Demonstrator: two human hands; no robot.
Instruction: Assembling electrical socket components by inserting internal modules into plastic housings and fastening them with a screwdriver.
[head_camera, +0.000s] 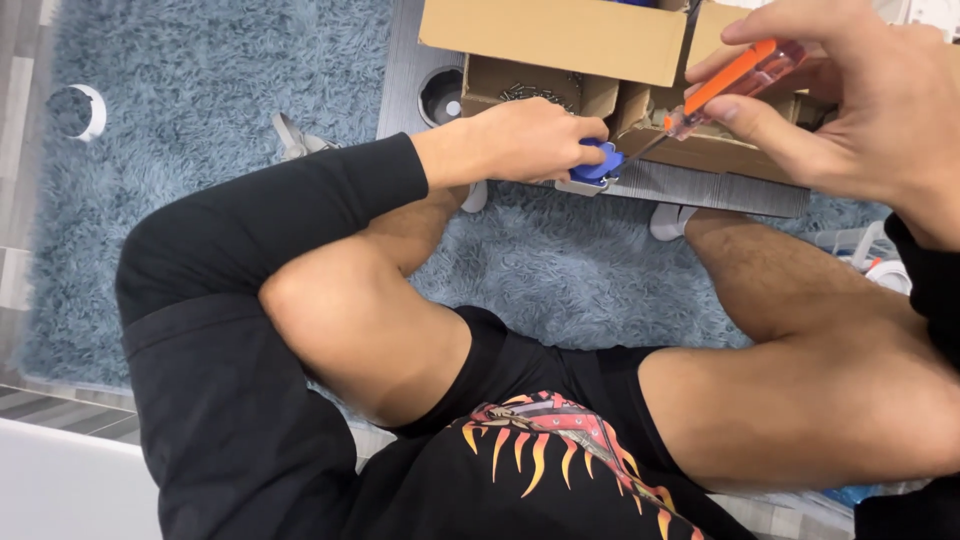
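A screw is being turned into a small blue part.

The left hand (520, 140) is gripping the blue part (597, 163); the right hand (850, 100) fingers are grasping the orange screwdriver (735, 78), tip touching it. The job looks unfinished.

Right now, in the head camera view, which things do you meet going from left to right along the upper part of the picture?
White ring on the blue rug → round black opening → left hand → small blue part that it holds → orange-handled screwdriver → right hand holding it.
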